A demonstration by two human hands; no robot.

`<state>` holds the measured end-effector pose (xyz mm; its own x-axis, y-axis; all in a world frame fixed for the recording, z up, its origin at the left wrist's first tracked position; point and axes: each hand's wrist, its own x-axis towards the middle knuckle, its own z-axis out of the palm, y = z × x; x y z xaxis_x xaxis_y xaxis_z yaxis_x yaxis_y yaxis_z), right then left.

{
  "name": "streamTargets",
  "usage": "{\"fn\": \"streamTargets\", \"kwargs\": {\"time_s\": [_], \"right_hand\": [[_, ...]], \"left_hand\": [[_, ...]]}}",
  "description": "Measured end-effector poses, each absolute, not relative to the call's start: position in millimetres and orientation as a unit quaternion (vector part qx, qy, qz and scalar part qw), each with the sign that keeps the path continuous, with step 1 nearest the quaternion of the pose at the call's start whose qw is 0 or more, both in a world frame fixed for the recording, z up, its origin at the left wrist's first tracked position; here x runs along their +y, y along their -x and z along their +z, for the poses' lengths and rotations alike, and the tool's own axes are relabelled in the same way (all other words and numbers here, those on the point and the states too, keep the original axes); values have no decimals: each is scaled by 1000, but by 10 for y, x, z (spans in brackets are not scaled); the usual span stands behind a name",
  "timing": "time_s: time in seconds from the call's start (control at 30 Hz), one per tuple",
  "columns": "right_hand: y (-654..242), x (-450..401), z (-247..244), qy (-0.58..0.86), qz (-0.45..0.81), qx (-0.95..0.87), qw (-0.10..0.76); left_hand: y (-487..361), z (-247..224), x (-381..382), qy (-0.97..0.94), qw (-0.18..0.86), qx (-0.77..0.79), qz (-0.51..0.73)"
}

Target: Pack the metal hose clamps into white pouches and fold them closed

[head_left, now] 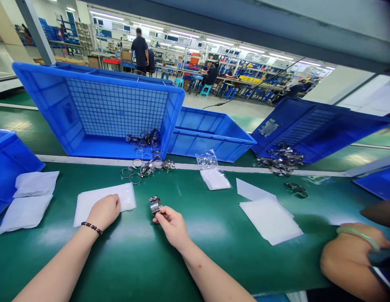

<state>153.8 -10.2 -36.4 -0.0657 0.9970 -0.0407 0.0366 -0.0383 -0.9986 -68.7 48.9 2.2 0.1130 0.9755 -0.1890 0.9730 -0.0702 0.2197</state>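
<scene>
My right hand [171,224] pinches a shiny metal hose clamp [155,205] between thumb and fingers, just above the green tabletop. The clamp is a wide band with a screw part at its top. My left hand [107,209], with a dark beaded bracelet at the wrist, rests on a stack of flat white plastic bags [84,204]. Its fingers are curled closed, and the fingertips are hidden, so I cannot make out what they grip. Beyond both hands lies a loose group of hose clamps [147,169], spilling out of a tipped blue crate [125,113].
Another blue bin [210,144] stands behind a clear bag of white sheets [215,179]. More white bags [270,222] lie to the right, near a co-worker's blurred arm [352,256]. A second tipped crate [323,126] spills clamps [283,159]. Filled white bags [27,209] lie left.
</scene>
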Motion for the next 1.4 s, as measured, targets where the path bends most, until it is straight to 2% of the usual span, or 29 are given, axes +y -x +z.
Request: {"fn": "streamTargets", "kwargs": {"time_s": [0.1, 0.23, 0.47, 0.67, 0.83, 1.03, 1.1, 1.23, 1.4], "right_hand": [[-1582, -101, -312, 505, 456, -566, 464], [-1650, -119, -211, 477, 349, -679, 436], [-1680, -177, -242, 418, 211, -841, 270], [-1666, -200, -324, 422, 120, -877, 193], [-1658, -223, -284, 412, 125, -888, 164], [-1612, -243, -256, 321, 167, -920, 152], [-1595, -243, -261, 309, 177, -922, 152], [-1579, -252, -253, 299, 187, -920, 168], [-1588, -290, -216, 350, 243, -885, 186]], "left_hand": [[652, 107, 416, -749, 170, 639, 31], [570, 169, 298, -764, 263, 584, 75], [436, 136, 192, -784, 297, 539, 78], [409, 132, 148, -789, 323, 516, 78], [366, 127, 66, -775, 358, 516, 72], [340, 158, -13, -779, 427, 456, 58], [352, 166, 20, -784, 410, 459, 87], [403, 99, 142, -809, 305, 475, 164], [420, -67, 190, -822, 335, 441, 137]]}}
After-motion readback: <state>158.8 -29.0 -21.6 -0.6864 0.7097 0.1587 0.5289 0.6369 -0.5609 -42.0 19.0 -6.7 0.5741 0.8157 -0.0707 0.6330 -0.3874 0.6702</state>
